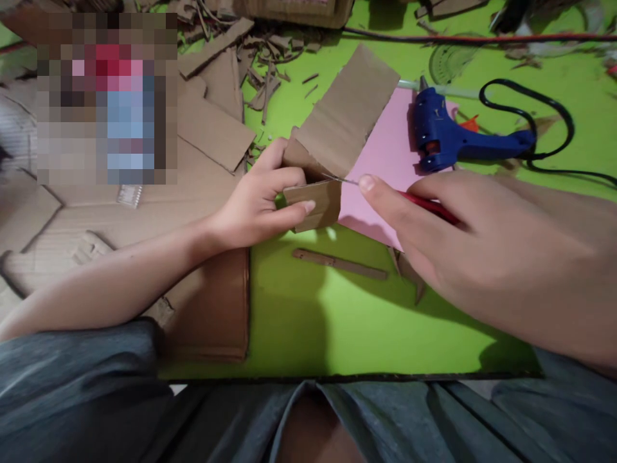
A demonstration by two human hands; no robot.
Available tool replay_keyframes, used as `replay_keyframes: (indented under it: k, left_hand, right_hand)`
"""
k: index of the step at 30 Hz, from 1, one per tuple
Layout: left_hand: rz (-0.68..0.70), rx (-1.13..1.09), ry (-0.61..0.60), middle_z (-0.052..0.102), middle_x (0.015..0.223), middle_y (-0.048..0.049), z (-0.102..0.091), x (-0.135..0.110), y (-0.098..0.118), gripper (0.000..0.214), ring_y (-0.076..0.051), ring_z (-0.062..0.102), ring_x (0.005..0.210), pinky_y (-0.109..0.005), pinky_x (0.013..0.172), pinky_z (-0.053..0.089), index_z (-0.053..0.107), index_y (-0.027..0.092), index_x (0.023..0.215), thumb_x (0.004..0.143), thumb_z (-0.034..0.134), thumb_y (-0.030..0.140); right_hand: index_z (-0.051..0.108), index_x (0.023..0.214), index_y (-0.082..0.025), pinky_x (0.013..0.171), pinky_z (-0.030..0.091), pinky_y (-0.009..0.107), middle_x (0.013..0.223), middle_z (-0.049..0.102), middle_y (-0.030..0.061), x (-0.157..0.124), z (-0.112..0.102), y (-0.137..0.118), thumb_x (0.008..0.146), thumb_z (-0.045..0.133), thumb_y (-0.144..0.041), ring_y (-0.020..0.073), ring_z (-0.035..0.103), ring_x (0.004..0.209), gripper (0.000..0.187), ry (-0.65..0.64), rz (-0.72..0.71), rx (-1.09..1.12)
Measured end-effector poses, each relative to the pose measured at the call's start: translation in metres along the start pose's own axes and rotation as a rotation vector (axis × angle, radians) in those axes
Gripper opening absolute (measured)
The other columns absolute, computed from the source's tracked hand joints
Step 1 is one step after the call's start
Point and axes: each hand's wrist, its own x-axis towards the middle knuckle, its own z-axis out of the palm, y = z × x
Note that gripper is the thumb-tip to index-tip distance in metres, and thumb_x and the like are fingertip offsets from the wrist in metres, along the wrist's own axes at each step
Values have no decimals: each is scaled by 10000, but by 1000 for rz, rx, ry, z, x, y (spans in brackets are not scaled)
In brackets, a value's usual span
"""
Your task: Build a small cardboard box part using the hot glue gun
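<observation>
A bent piece of brown cardboard (344,106) is gripped in my left hand (260,202), its long flap reaching up and to the right. The fingers pinch the short lower flap, with the thumb along its front. My right hand (486,251) is closed around a red-handled craft knife (434,208), index finger stretched along it. The thin metal tip meets the cardboard near the fold between the flaps. Most of the handle is hidden in the palm. Under the cardboard's right side lies a pink sheet (373,173).
A blue glue gun (436,128) with a black cord lies right of the pink sheet. One cardboard strip (340,263) rests nearer me on the green table (289,321). Large cardboard sheets (212,302) cover the left, scraps (265,83) the back. A clear protractor (450,61) is behind.
</observation>
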Motion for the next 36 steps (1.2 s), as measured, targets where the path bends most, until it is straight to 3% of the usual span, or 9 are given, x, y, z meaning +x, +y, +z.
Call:
replay_keyframes:
  k: [5,10,13,17,19,23,26,32,36]
  left_hand:
    - [-56,33,16,685,1150,-124,2,0,4,570,-260,701,1067,-447,924,705,632,254,858,1168,552,725]
    - [-65,15,-20,721,1201,-142,-3,2,13,548,-295,704,1112,-516,971,707,643,270,840,1157,586,713]
    - [-75,-9,-23,726,1201,-142,-5,3,16,446,-316,707,1122,-552,981,702,650,283,851,1153,619,610]
    - [-99,-12,-31,682,1073,-120,-6,3,19,344,-314,708,1091,-528,954,704,619,291,862,1131,623,505]
    - [-97,-7,-41,688,1075,-116,-5,3,17,364,-311,701,1102,-515,960,697,627,287,875,1145,608,531]
    - [-34,2,-42,701,1143,-132,0,3,10,526,-301,674,1088,-503,944,689,655,267,879,1154,572,709]
    - [-41,27,-41,684,1173,-146,1,2,6,595,-304,676,1106,-518,952,698,650,255,869,1163,530,759]
    - [113,72,22,745,1178,-122,-8,1,13,481,-273,721,1045,-490,893,709,745,261,966,1146,687,703]
    - [122,173,171,795,1234,-131,-16,1,34,369,-282,777,1102,-480,916,699,780,257,981,1178,708,560]
  right_hand:
    - [988,1196,-445,524,378,472,678,731,65,-16,12,7,1196,486,-405,280,558,569,504,56,-33,-146]
    - [917,1451,-307,488,354,383,748,777,37,-15,15,6,1217,585,-284,199,585,566,407,289,-190,-140]
    - [900,1446,-237,522,330,351,752,751,20,-13,8,7,1230,609,-265,185,600,600,363,240,-216,-94]
    - [865,1453,-146,608,337,400,888,780,62,-20,0,12,1281,511,-328,211,623,695,433,152,-184,-90]
    - [852,1480,-168,632,363,391,914,781,51,-21,0,11,1267,554,-299,212,640,738,389,120,-183,-104]
    - [897,1402,-163,546,353,352,773,735,16,-12,2,3,1211,690,-250,184,569,624,294,285,-222,-112]
    - [928,1340,-247,532,335,329,718,732,-11,-6,3,2,1214,688,-235,170,548,589,271,343,-222,-125]
    - [954,1227,-185,551,322,327,809,813,53,-4,9,17,1311,472,-384,164,647,674,528,206,-145,-8]
    - [956,1329,-374,563,313,402,797,807,44,0,9,17,1296,406,-577,205,633,670,587,118,-2,110]
